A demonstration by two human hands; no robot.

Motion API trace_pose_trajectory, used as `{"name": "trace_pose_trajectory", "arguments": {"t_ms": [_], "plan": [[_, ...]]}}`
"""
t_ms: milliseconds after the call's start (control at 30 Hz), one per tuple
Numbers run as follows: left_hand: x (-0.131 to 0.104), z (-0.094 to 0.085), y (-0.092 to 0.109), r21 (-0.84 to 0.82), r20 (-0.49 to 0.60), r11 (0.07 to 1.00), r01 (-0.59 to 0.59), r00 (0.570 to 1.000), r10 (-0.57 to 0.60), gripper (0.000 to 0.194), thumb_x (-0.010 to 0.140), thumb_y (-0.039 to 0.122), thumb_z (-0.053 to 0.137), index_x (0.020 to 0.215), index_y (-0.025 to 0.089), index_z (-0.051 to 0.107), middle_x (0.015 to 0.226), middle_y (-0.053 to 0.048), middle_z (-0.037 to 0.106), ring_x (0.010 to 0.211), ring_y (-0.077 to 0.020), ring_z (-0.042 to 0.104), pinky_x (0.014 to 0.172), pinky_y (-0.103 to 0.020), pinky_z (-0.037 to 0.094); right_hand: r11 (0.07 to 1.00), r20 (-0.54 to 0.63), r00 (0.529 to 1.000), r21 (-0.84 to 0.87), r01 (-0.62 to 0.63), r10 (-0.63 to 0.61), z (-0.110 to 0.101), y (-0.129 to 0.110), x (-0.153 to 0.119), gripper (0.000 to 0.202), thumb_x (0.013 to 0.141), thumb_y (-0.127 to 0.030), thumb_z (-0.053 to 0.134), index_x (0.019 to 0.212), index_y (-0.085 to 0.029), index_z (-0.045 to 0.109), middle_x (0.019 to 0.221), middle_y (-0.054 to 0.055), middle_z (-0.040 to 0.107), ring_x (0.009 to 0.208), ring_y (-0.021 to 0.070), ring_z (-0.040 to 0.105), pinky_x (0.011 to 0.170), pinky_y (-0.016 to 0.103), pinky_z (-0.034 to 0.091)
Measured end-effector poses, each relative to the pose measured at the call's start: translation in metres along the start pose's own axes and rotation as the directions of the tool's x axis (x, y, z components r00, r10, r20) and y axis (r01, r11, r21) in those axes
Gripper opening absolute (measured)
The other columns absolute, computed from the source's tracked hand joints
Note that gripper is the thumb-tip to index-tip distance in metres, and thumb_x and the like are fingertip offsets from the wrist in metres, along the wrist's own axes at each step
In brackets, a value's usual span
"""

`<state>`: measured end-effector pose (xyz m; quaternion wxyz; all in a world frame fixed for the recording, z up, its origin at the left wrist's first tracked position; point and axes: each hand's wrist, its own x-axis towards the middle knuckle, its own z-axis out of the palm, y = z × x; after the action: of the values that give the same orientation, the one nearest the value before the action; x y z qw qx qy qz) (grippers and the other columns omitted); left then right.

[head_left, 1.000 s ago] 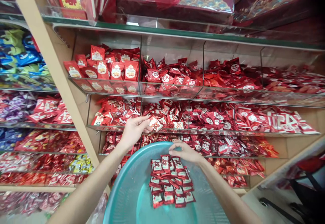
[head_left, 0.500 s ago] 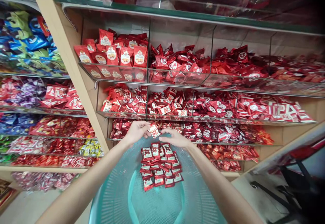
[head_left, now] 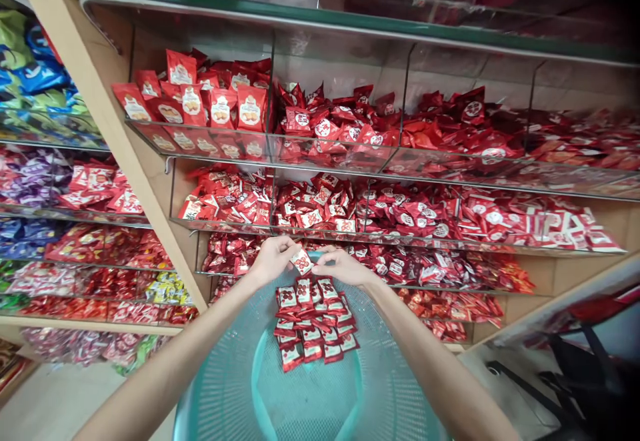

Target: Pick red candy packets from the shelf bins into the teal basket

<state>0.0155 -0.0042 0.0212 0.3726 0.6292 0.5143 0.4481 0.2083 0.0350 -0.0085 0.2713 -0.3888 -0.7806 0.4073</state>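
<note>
Above the far rim of a teal mesh basket (head_left: 395, 361), a small red-and-white candy packet (head_left: 301, 261) is held up, its printed face toward me. Its left side is pinched between the thumb and fingers of my left hand (head_left: 273, 258). On the other side my right hand (head_left: 345, 267) has thumb and forefinger closed at the packet's right corner. Below both hands, inside the basket, similar packets (head_left: 313, 351) lie in overlapping rows, faces up.
Glass-fronted shelves (head_left: 320, 147) hold divided bins of red wrapped sweets straight ahead. A slanting wooden upright (head_left: 107, 121) separates them from more bins at left, with blue bags (head_left: 45, 81). At lower right stands a black chair-like object (head_left: 580, 367).
My right thumb and forefinger have come together at the packet's right corner. The shelves have shifted a little leftward in view. The packets in the basket look the same.
</note>
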Motion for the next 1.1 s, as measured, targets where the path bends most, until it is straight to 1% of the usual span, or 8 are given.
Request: {"name": "trace_pose_trajectory", "arguments": {"t_ms": [100, 233, 267, 400, 533, 633, 933, 1100], "plan": [[0.003, 0.008, 0.003, -0.015, -0.114, 1.0, -0.015, 0.993, 0.013, 0.03, 0.075, 0.04, 0.056, 0.062, 0.013, 0.056, 0.05, 0.004, 0.052, 0.04, -0.0063, 0.049, 0.04, -0.017, 0.034, 1.0, 0.025, 1.0, 0.025, 0.001, -0.001, -0.008, 0.005, 0.0, 0.03, 0.063, -0.052, 0.069, 0.068, -0.022, 0.072, 0.11, 0.004, 0.057, 0.105, 0.0226, 0.051, 0.096, 0.037, 0.032], [0.003, 0.001, 0.008, -0.077, -0.29, 0.996, -0.043, 0.957, 0.019, 0.028, 0.076, 0.041, 0.056, 0.065, 0.014, 0.054, 0.052, 0.004, 0.053, 0.041, -0.0059, 0.05, 0.04, -0.016, 0.035, 1.0, 0.047, 0.998, 0.006, -0.03, 0.03, -0.016, 0.012, -0.005, 0.032, 0.061, -0.051, 0.071, 0.07, -0.02, 0.072, 0.114, 0.006, 0.056, 0.11, 0.0229, 0.049, 0.098, 0.036, 0.031], [0.002, -0.002, 0.009, -0.065, -0.27, 0.997, -0.032, 0.963, 0.014, 0.028, 0.076, 0.041, 0.057, 0.066, 0.015, 0.053, 0.051, 0.005, 0.052, 0.04, -0.0057, 0.049, 0.039, -0.015, 0.034, 1.0, 0.046, 0.999, 0.012, -0.023, 0.023, -0.018, 0.013, -0.006, 0.033, 0.062, -0.051, 0.07, 0.072, -0.02, 0.072, 0.11, 0.006, 0.058, 0.107, 0.0222, 0.05, 0.096, 0.036, 0.032], [-0.009, -0.003, 0.008, 0.023, -0.002, 0.999, 0.042, 0.999, -0.042, 0.031, 0.076, 0.045, 0.055, 0.069, 0.015, 0.052, 0.048, 0.006, 0.051, 0.037, -0.0072, 0.051, 0.034, -0.015, 0.031, 0.996, 0.052, 0.996, 0.059, 0.07, -0.073, -0.022, 0.015, -0.006, 0.032, 0.071, -0.049, 0.063, 0.079, -0.02, 0.07, 0.09, 0.003, 0.065, 0.09, 0.0181, 0.057, 0.086, 0.033, 0.04], [-0.017, 0.015, 0.004, 0.064, 0.221, 0.989, 0.136, 0.964, -0.147, 0.031, 0.077, 0.046, 0.051, 0.068, 0.017, 0.047, 0.045, 0.007, 0.048, 0.038, -0.01, 0.055, 0.034, -0.015, 0.033, 0.992, 0.022, 0.992, 0.044, 0.121, -0.122, -0.022, 0.01, -0.002, 0.026, 0.074, -0.042, 0.062, 0.08, -0.019, 0.07, 0.091, 0.004, 0.064, 0.089, 0.0171, 0.057, 0.084, 0.031, 0.041], [-0.013, 0.028, -0.003, 0.12, 0.307, 0.979, 0.163, 0.932, -0.193, 0.028, 0.079, 0.043, 0.048, 0.068, 0.017, 0.047, 0.039, 0.007, 0.047, 0.035, -0.0103, 0.052, 0.034, -0.016, 0.034, 0.992, 0.024, 0.992, 0.028, 0.126, -0.127, -0.02, 0.007, 0.001, 0.024, 0.074, -0.041, 0.061, 0.079, -0.019, 0.07, 0.09, 0.003, 0.064, 0.088, 0.0166, 0.058, 0.083, 0.029, 0.041], [0.002, 0.046, -0.014, 0.266, 0.295, 0.944, 0.193, 0.916, -0.27, 0.02, 0.079, 0.03, 0.05, 0.068, 0.014, 0.057, 0.035, 0.005, 0.05, 0.03, -0.0095, 0.048, 0.033, -0.017, 0.034, 0.993, -0.003, 0.994, -0.03, 0.112, -0.112, -0.015, 0.008, 0.006, 0.024, 0.072, -0.042, 0.063, 0.077, -0.021, 0.072, 0.089, 0.002, 0.067, 0.088, 0.0183, 0.058, 0.082, 0.03, 0.041], [0.004, 0.057, -0.014, 0.208, 0.256, 0.949, 0.236, 0.924, -0.286, 0.015, 0.078, 0.023, 0.05, 0.068, 0.014, 0.056, 0.037, 0.004, 0.051, 0.036, -0.0126, 0.054, 0.038, -0.02, 0.04, 0.995, -0.007, 0.995, -0.02, 0.096, -0.096, -0.014, 0.012, 0.005, 0.023, 0.072, -0.041, 0.064, 0.081, -0.021, 0.071, 0.09, 0.003, 0.066, 0.087, 0.0183, 0.058, 0.081, 0.031, 0.042]]}}
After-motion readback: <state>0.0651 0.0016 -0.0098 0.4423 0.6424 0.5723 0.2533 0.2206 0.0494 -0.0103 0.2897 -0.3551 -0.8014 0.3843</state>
